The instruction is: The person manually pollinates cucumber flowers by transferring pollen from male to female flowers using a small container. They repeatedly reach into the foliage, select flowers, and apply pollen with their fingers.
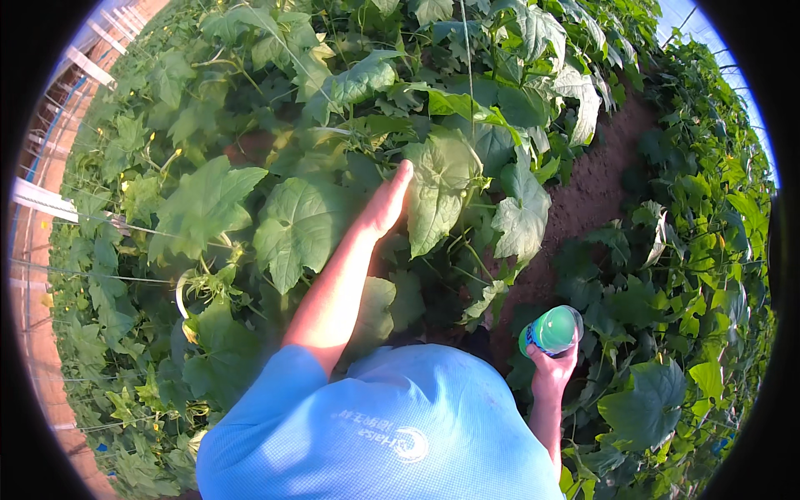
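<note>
My left hand (386, 209) reaches into the vines, beside a broad pale-green leaf (437, 190). Its thumb points up and away from me; the other fingers are largely hidden, so whether it grips anything is unclear. Left of that wrist hangs another large lobed leaf (303, 225). Low on the right, my right hand (553, 369) holds a green plastic container (556, 330) with a clear rim and a blue printed band, its round top facing up towards me.
Thin support strings (467, 62) run up through the climbing plants. A bare soil path (590, 178) separates this row from more vines (694, 250) on the right. Young fruits with yellow flowers (189, 331) hang at the left. White posts (44, 199) stand along the left edge.
</note>
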The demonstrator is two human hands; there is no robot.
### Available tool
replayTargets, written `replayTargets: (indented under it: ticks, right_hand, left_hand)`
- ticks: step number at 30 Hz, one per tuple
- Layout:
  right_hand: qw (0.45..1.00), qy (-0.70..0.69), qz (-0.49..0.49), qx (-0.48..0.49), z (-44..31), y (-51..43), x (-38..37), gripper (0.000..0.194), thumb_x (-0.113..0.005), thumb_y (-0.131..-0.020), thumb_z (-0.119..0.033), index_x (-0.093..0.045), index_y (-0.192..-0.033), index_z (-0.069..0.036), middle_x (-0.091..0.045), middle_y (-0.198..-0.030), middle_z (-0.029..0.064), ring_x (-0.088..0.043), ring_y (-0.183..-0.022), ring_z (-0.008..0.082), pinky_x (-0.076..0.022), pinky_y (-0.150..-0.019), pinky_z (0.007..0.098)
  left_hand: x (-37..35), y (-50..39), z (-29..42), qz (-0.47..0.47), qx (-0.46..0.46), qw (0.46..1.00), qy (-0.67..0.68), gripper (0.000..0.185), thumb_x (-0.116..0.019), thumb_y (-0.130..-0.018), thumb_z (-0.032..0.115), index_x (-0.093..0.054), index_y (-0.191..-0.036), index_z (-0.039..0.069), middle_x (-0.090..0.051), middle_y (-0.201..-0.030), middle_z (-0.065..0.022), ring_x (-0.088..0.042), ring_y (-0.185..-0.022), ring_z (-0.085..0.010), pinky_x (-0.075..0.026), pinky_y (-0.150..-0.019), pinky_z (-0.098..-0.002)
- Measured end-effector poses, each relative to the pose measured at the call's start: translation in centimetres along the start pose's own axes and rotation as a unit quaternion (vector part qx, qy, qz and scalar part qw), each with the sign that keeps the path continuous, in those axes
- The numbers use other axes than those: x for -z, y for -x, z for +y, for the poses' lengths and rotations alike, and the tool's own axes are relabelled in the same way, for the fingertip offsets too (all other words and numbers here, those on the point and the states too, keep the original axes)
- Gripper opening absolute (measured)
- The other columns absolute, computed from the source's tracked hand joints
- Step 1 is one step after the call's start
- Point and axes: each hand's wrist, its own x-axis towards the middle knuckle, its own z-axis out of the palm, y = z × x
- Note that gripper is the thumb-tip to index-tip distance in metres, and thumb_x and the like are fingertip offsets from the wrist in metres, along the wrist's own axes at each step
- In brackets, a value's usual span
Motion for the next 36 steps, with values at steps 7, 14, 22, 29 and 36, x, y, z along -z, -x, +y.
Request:
replayTargets:
  ticks: [7,14,22,29,36]
  right_hand:
    - [1.0,0.005,0.01,0.002,0.2,-0.3,-0.6,0.083,-0.087,-0.066,-0.001,-0.055,-0.142,-0.002,-0.067,-0.123,0.0077,-0.067,-0.112,0.0206,-0.053,-0.102,0.0366]
    - [1.0,0.014,-0.015,-0.008,0.4,-0.9,-1.2,0.083,-0.088,-0.066,-0.001,-0.054,-0.142,-0.002,-0.066,-0.125,0.0075,-0.066,-0.113,0.0203,-0.0529,-0.102,0.0366]
    - [1.0,0.017,-0.019,-0.012,0.4,-0.1,-2.0,0.084,-0.087,-0.065,-0.002,-0.054,-0.142,-0.002,-0.066,-0.124,0.007,-0.066,-0.112,0.0204,-0.0521,-0.103,0.0362]
    - [1.0,0.027,-0.009,-0.002,0.3,1.3,-2.3,0.084,-0.088,-0.066,-0.004,-0.054,-0.142,-0.002,-0.066,-0.124,0.0069,-0.066,-0.113,0.0201,-0.0518,-0.103,0.036]
    - [1.0,0.023,0.008,0.006,0.5,2.2,-1.7,0.081,-0.087,-0.067,-0.004,-0.055,-0.141,-0.002,-0.066,-0.124,0.0071,-0.066,-0.113,0.0195,-0.0517,-0.104,0.0359]
  left_hand:
    - [9.0,3.0,-3.0,0.145,0.037,0.943,0.299,0.089,-0.043,-0.102,0.075,-0.05,-0.151,0.001,-0.058,-0.15,-0.0142,-0.056,-0.137,-0.0293,-0.042,-0.118,-0.0458]
    - [14.8,6.9,-4.3,0.077,0.032,0.984,-0.155,0.037,-0.068,-0.093,0.005,-0.066,-0.131,0.002,-0.072,-0.114,-0.0052,-0.067,-0.105,-0.0167,-0.053,-0.094,-0.0311]
    - [10.1,10.2,-1.5,0.158,0.161,0.943,-0.246,0.046,-0.075,-0.093,0.011,-0.062,-0.138,0.005,-0.07,-0.122,-0.0105,-0.066,-0.111,-0.0223,-0.051,-0.098,-0.0347]
    - [6.2,7.1,-6.8,0.166,0.013,0.936,-0.311,0.059,-0.071,-0.1,0.024,-0.051,-0.15,0.001,-0.056,-0.143,-0.0245,-0.053,-0.136,-0.0352,-0.042,-0.115,-0.0417]
    - [0.7,2.8,-7.5,0.224,-0.098,0.828,-0.505,0.076,-0.073,-0.097,0.02,-0.033,-0.153,-0.013,-0.035,-0.149,-0.0349,-0.056,-0.127,-0.0509,-0.054,-0.104,-0.0486]
